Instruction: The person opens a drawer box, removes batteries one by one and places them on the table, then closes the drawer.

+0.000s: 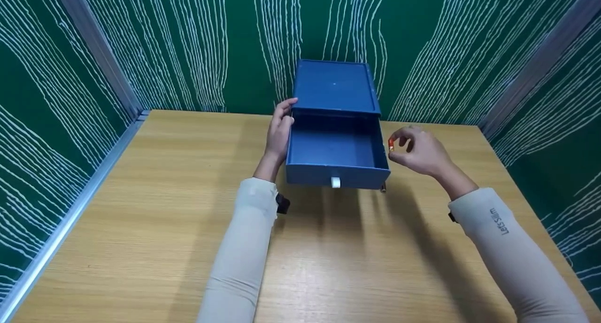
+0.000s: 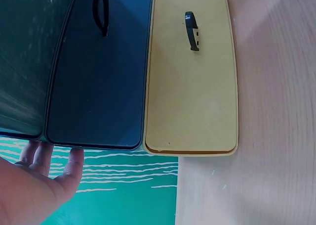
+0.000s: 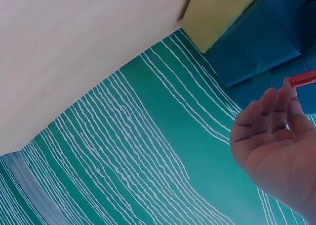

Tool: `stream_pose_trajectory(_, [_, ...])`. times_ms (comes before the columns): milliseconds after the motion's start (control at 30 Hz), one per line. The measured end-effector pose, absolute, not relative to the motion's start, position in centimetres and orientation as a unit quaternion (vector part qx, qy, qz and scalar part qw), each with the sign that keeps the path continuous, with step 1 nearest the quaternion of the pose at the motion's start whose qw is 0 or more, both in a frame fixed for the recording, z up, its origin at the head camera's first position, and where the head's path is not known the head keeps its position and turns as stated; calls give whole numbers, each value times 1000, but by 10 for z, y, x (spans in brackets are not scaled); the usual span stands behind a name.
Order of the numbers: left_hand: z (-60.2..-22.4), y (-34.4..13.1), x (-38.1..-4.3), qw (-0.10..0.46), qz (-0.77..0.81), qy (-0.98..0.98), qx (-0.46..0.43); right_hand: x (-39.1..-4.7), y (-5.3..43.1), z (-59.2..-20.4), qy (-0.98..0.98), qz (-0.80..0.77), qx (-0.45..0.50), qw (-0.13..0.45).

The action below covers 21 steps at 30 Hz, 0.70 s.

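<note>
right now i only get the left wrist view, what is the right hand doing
Observer: The right hand pinches a small red cylinder.
Operator: ok where is it next to the unit
Observer: In the head view it shows just to the right of the pulled-out blue drawer, not over its opening.
Operator: anything on the front of that drawer
Observer: Yes, a white tab near the middle.
</note>
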State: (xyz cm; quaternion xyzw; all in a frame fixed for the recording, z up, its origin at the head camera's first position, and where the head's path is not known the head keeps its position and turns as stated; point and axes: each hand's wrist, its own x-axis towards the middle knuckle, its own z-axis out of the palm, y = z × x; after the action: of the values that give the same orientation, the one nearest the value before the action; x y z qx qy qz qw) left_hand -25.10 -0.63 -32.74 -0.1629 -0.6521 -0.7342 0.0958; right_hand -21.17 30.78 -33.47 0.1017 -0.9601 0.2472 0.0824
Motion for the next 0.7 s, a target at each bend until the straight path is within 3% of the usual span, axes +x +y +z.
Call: stream_pose_trajectory(700, [-327, -6, -250, 97, -729, -657, -165, -212, 313, -371, -970, 220, 87, 59])
